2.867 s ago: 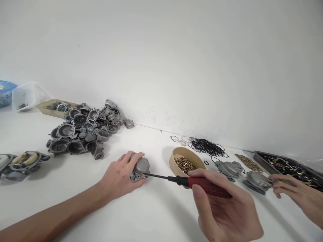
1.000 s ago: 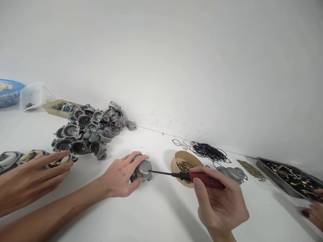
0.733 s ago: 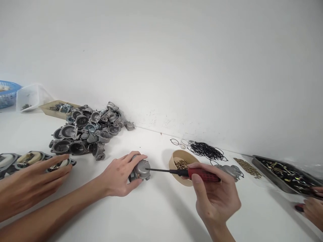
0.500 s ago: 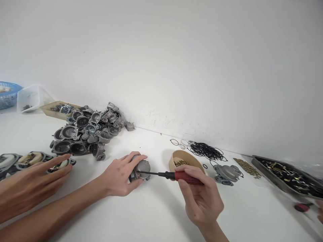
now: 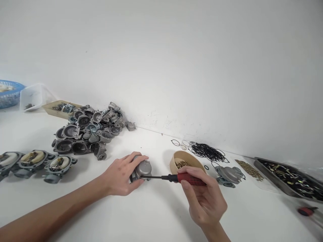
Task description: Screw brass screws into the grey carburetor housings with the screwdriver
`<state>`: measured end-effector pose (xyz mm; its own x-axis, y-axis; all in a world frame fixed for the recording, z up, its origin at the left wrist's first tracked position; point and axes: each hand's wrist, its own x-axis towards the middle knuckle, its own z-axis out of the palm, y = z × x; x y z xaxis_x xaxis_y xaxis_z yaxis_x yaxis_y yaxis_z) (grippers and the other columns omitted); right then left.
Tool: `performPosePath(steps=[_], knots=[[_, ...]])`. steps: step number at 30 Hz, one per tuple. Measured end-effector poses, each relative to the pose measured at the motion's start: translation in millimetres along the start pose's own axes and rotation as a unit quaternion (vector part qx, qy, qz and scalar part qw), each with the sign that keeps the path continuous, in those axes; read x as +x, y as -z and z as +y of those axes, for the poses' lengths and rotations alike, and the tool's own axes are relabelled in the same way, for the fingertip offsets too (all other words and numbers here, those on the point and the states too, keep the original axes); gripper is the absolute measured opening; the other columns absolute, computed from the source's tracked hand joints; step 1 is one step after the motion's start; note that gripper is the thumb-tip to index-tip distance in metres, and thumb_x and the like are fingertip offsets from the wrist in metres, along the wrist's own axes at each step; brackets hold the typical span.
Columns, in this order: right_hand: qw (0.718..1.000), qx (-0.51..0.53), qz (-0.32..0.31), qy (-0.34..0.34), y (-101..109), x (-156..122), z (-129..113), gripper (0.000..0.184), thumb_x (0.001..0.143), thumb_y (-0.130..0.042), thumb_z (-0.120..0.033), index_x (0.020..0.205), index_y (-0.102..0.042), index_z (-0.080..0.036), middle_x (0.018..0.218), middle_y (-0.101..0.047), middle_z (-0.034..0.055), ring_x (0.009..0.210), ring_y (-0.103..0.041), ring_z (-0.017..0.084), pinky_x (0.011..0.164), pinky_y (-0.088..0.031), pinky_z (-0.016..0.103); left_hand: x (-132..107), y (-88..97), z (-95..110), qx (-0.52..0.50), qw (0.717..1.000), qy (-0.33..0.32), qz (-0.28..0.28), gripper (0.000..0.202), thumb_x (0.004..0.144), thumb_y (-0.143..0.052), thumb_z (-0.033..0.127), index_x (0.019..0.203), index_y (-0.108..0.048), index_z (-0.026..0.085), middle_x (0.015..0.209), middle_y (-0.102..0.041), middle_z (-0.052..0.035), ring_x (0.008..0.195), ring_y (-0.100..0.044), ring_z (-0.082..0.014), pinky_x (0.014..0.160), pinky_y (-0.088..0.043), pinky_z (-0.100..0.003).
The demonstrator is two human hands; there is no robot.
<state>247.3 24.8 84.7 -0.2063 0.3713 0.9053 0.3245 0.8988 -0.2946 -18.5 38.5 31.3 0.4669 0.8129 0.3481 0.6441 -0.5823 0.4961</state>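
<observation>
On the white table my left hand [image 5: 126, 173] is closed around a grey metal carburetor [image 5: 144, 169], fingers over its top and thumb at its near side. My right hand [image 5: 205, 198] grips a screwdriver [image 5: 190, 179] by its red handle. Its thin shaft points left, and the tip meets the carburetor low on the side facing me, near my left thumb. Just behind the screwdriver handle stands a beige bowl [image 5: 188, 156] with brass-coloured screws [image 5: 182, 164] in it. Another carburetor [image 5: 229, 175] lies to the right of my right hand.
A heap of grey bowl-shaped castings [image 5: 80, 134] lies back left, with several opened carburetors [image 5: 57, 167] before it. Black rubber rings [image 5: 208, 152], small brass parts [image 5: 249, 169], a metal tray [image 5: 285, 188] and a second screwdriver [image 5: 306, 211] are at right. A wall closes the back.
Another person's hand has withdrawn from the opened carburetors at left, and fingers at the right edge are gone. The screwdriver tip sits slightly lower on the carburetor; my left hand keeps its hold.
</observation>
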Motion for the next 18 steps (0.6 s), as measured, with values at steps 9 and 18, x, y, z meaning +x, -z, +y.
performPosePath(steps=[9,18], knots=[[1.000,0.015,0.007,-0.020,4,-5,4,0.043,0.093,-0.065,0.002,0.129,-0.070,-0.020,0.103,-0.076,0.0080,0.092,-0.077,0.022,0.063,-0.072,0.033,-5,44.4,-3,0.014,0.994,0.060,-0.086,0.102,0.091,-0.077,0.054,0.171,-0.017,0.033,0.165,-0.052,-0.0156,0.129,-0.070,-0.0403,0.100,-0.060,-0.049],[1.000,0.014,0.000,-0.028,8,-6,3,0.041,0.095,-0.064,0.001,0.129,-0.069,-0.021,0.102,-0.076,0.0076,0.092,-0.077,0.022,0.070,-0.071,0.035,-72,6.4,11,-0.015,0.987,0.138,-0.078,0.029,0.092,-0.075,0.024,0.120,-0.076,0.029,0.111,-0.079,-0.0009,0.080,-0.079,-0.0234,0.073,-0.060,-0.032]])
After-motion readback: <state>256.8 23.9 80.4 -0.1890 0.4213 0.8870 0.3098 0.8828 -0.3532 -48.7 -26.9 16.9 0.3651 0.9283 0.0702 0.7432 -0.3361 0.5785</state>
